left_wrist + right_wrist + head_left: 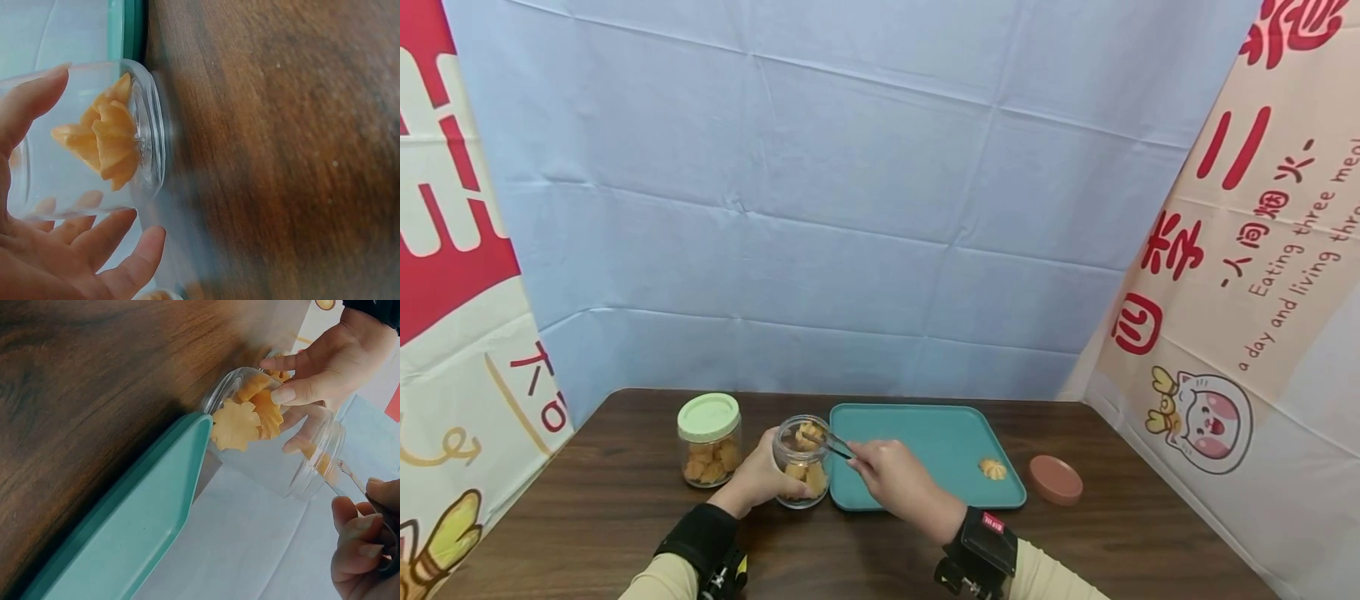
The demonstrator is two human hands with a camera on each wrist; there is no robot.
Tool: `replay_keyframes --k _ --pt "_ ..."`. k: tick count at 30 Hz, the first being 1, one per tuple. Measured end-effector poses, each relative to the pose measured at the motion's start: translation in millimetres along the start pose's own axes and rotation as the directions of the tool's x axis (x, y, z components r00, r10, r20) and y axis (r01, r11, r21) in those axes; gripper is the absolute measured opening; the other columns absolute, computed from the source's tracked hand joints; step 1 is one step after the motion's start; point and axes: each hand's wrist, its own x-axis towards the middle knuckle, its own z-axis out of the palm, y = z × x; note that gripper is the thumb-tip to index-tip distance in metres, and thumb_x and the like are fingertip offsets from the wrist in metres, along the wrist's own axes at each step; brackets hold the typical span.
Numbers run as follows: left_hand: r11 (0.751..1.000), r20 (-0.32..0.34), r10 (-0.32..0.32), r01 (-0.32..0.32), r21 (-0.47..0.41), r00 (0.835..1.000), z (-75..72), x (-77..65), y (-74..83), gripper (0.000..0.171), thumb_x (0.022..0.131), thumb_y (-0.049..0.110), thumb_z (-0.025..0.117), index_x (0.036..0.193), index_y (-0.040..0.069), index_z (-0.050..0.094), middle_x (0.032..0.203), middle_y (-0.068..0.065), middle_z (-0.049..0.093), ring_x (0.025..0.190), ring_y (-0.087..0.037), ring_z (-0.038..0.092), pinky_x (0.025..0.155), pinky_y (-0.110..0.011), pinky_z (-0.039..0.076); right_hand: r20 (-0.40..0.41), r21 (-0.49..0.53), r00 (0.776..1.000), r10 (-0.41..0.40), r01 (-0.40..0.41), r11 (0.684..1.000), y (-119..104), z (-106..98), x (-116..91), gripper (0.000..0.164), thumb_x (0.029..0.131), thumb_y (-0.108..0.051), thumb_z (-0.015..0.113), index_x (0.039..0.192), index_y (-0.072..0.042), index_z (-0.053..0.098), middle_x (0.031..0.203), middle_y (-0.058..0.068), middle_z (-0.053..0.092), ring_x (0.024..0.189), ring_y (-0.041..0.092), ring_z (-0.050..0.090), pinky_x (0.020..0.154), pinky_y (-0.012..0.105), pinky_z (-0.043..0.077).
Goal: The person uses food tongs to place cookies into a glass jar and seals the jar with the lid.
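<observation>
My left hand (766, 475) grips an open glass jar (786, 458) standing on the table, thumb on the near side and fingers round the back. Several golden flower-shaped cookies (236, 425) lie at its bottom. With my right hand (898, 477) I hold small metal tongs (837, 445), their tips in the jar's mouth. Between the tips is another cookie (808, 435), just inside the rim; the right wrist view shows it partly through the glass.
A teal tray (917, 429) lies right of the jar, with one cookie (992, 468) on it. Beyond its right edge is a reddish round lid (1056, 479). To the left stands another cookie jar (710, 450) under a pale green lid (708, 417). A cloth backdrop (850, 208) rises behind the table.
</observation>
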Motion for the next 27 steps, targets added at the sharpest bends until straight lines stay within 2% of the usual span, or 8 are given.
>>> replay_keyframes --k 3,10,16,22,27 --pt "1.000 0.003 0.011 -0.011 0.000 1.000 0.2 -0.5 0.9 0.104 0.062 -0.003 0.087 0.144 -0.012 0.023 0.125 -0.025 0.050 0.111 -0.038 0.053 0.089 -0.052 0.046 0.000 0.018 1.000 -0.003 0.003 1.000 0.3 0.1 -0.3 0.028 0.096 -0.004 0.060 0.121 0.007 0.064 0.095 0.014 0.071 0.073 0.013 0.065 0.054 0.019 0.042" --pt "0.999 0.001 0.047 -0.047 -0.015 0.999 1.2 -1.1 1.3 0.103 0.062 -0.006 0.086 0.144 -0.012 0.023 0.129 -0.028 0.046 0.113 -0.040 0.051 0.092 -0.054 0.044 -0.011 0.001 1.000 -0.003 0.003 1.000 -0.1 -0.1 -0.7 0.027 0.096 -0.005 0.060 0.120 0.007 0.065 0.097 0.015 0.071 0.081 0.019 0.068 0.058 0.020 0.047" --pt "0.998 0.002 0.038 -0.038 -0.045 0.999 3.7 -3.2 -1.3 0.103 0.064 -0.006 0.085 0.144 -0.012 0.020 0.130 -0.030 0.044 0.114 -0.041 0.051 0.091 -0.053 0.045 -0.014 0.003 1.000 0.006 -0.006 1.000 -0.3 -0.8 -1.4 0.027 0.095 -0.004 0.061 0.119 0.007 0.065 0.096 0.015 0.071 0.081 0.019 0.068 0.057 0.020 0.046" --pt "0.997 0.026 0.020 -0.018 -0.076 0.999 2.0 -3.8 -1.6 0.107 0.069 -0.001 0.085 0.146 -0.010 0.012 0.133 -0.032 0.039 0.118 -0.044 0.046 0.094 -0.056 0.041 -0.030 0.004 1.000 0.005 -0.004 1.000 0.0 -2.0 -1.5 0.027 0.094 -0.004 0.062 0.118 0.008 0.065 0.093 0.015 0.071 0.076 0.016 0.066 0.054 0.020 0.042" --pt "0.994 0.048 0.029 -0.024 -0.107 0.998 -2.7 -0.8 1.1 0.104 0.076 0.011 0.084 0.148 -0.007 0.011 0.137 -0.031 0.036 0.119 -0.040 0.049 0.095 -0.052 0.043 -0.038 0.013 0.999 0.021 -0.021 1.000 0.3 -4.1 -2.7 0.027 0.094 -0.003 0.062 0.118 0.008 0.066 0.091 0.015 0.071 0.066 0.011 0.061 0.051 0.020 0.039"
